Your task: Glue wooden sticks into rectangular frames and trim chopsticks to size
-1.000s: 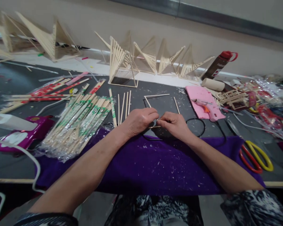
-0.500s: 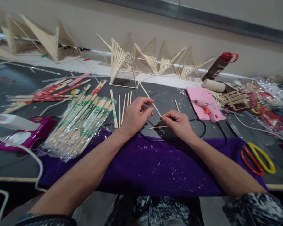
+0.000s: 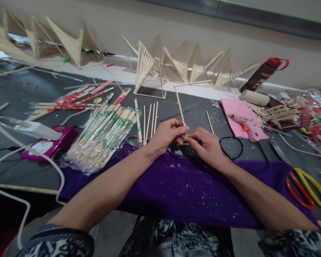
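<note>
Pinching a thin wooden stick [image 3: 180, 110] near its lower end, the left hand [image 3: 168, 136] presses thumb and fingertips together above the middle of the bench [image 3: 195, 101]. The right hand [image 3: 203, 145] closes its thumb and forefinger on the bottom tip; the fingers hide the exact contact. The top end meets a second stick [image 3: 195, 84] in a corner towards the bench's back edge; how they are fixed is too small to tell.

Green print runs along the wrapped sticks [image 3: 104, 132] on the left, red along the wrappers [image 3: 69, 107] behind them, none of it readable. Near the back edge, right of the middle, a dark bottle [image 3: 260, 75] carries pale lettering too blurred to read. A white oval label on the purple box [image 3: 52, 142], near the front left corner, is equally illegible.

A short stick beneath the hands is mostly covered. Heaped clear plastic [image 3: 319, 110] is cut off at the right, and both patterned sleeves [image 3: 61, 242] at the bottom.
</note>
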Tool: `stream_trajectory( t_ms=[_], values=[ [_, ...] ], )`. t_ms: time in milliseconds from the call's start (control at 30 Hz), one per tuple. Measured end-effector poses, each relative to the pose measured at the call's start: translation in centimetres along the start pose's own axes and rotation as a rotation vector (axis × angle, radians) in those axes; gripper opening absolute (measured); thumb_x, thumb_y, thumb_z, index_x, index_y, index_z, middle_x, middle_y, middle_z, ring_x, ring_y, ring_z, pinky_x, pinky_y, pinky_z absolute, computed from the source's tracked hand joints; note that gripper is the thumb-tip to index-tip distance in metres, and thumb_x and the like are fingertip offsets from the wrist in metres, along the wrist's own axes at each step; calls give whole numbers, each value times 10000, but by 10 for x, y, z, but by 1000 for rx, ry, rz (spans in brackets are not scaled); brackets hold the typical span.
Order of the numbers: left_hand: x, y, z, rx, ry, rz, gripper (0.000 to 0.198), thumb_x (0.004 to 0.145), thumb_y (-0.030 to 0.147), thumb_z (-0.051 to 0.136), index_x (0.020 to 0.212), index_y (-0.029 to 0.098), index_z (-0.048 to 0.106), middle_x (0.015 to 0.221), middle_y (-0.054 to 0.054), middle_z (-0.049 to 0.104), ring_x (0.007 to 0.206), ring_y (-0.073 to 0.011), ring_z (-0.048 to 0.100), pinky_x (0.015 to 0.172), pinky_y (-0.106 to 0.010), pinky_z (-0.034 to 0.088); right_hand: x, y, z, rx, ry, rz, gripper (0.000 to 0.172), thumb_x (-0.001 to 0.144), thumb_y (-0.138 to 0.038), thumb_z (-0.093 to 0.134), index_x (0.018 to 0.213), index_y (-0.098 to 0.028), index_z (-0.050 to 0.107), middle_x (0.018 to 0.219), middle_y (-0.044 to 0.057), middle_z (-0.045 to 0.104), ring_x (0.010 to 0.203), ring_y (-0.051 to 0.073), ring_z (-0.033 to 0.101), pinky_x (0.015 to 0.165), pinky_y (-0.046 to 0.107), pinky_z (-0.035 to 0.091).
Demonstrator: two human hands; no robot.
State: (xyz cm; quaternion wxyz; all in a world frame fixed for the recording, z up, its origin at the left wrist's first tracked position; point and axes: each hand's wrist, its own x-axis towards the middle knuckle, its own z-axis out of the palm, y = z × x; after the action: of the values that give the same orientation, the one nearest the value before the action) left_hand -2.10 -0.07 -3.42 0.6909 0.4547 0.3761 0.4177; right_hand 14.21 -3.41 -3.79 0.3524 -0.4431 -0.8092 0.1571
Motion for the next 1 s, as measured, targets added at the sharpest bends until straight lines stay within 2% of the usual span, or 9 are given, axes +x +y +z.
stream_trajectory(
  t_ms=[300,633,733,900,1000],
  values=[
    [-3,1,5,78,57,-5,212,675,218,683,771,119,522,586,-2,609,514,-86,596,443,-166,467,-1,2,1,-46,-43,-12,190,848,-199,443,822,-179,631,738,28,564,688,126,527,649,254,410],
    [-7,3,8,113,41,63,200,687,237,663,771,129,516,595,-3,606,557,-110,619,452,-179,477,1,-1,-1,-77,-32,-19,185,817,-159,421,746,-172,592,669,13,502,636,117,474,608,241,371],
    [-8,4,7,115,22,93,201,689,248,663,762,127,519,598,-4,608,560,-111,619,456,-183,482,2,-1,-4,17,-47,31,187,820,-172,426,691,-174,561,654,0,493,615,105,463,596,231,359],
    [-10,6,5,99,-35,111,203,710,274,647,788,118,542,599,-11,613,572,-106,616,467,-176,485,5,-4,-8,253,-110,194,183,815,-225,458,664,-173,547,639,-22,509,602,90,464,579,213,347],
    [-11,8,5,78,-76,106,216,719,280,637,839,117,561,653,-22,628,598,-107,620,475,-174,488,5,-2,-7,278,-98,273,174,802,-231,457,672,-170,556,630,-25,520,593,93,468,560,210,342]
  ],
)
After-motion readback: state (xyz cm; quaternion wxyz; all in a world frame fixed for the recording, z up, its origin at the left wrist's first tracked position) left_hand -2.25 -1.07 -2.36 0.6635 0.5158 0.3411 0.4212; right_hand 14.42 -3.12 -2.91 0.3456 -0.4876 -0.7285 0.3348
